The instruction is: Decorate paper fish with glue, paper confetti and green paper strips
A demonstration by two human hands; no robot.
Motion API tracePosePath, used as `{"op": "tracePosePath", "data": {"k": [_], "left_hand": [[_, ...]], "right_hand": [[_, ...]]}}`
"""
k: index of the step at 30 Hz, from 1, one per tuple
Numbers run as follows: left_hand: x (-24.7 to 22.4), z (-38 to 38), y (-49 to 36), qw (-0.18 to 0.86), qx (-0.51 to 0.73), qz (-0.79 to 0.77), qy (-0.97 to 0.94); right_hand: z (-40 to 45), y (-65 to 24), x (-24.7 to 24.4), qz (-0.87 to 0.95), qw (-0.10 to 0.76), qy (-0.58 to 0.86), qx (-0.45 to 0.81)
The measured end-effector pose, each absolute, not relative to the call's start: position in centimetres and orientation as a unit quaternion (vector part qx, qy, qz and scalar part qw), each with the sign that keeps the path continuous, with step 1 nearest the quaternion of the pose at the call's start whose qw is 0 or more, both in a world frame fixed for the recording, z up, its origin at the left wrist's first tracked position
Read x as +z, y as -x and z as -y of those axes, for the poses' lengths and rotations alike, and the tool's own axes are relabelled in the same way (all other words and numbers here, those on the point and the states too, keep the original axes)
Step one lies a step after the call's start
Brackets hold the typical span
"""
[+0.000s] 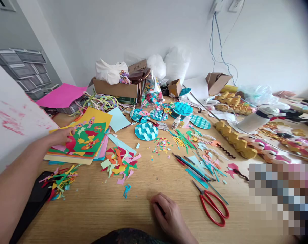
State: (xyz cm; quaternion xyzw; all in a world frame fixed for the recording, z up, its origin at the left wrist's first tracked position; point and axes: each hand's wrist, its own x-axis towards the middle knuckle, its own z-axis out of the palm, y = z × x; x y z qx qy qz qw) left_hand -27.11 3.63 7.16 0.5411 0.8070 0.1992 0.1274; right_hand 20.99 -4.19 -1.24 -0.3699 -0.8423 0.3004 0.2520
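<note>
My left hand (61,136) reaches to the left side of the table, its fingers closed on a red paper piece (70,144). Under it lies a green sheet (101,128) with cut paper fish and shapes, on top of a stack of coloured paper (75,160). My right hand (166,211) rests on the table near the front edge, fingers curled in; whether anything is inside is hidden. To its right are red-handled scissors (215,206), lying slightly apart from it. Paper scraps (121,162) are heaped right of the stack.
Blue wavy-patterned discs (146,131), glue bottles (176,122) and pencils (192,167) lie mid-table. A cardboard box (115,91) stands behind. A black object (39,193) with scraps (64,181) is at the left; yellow egg-carton strips (235,140) and a white bottle (255,119) are at the right.
</note>
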Motion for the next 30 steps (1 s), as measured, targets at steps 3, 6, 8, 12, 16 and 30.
{"op": "tracePosePath", "data": {"k": [3,6,8,12,16,30], "left_hand": [[8.1,-3.4,27.3,0.179,0.138,-0.805,-0.549],[10.2,-3.4,27.2,0.213,0.105,-0.8,-0.552],[11.9,-3.4,26.3,0.238,0.099,-0.786,-0.561],[14.1,-3.0,21.3,0.285,0.199,-0.742,-0.574],[13.2,-2.3,13.2,0.346,0.297,-0.654,-0.604],[4.5,0.2,-1.6,0.507,0.355,-0.554,-0.558]], "right_hand": [[4.1,-21.0,-1.1,0.841,0.253,0.369,0.305],[4.1,-20.9,-0.8,0.838,0.247,0.374,0.31],[4.2,-20.8,-0.5,0.838,0.239,0.379,0.312],[4.3,-20.8,-0.1,0.833,0.225,0.389,0.323],[3.7,-20.9,1.3,0.797,0.246,0.401,0.379],[0.1,-19.0,3.4,0.592,0.331,0.428,0.597]]}}
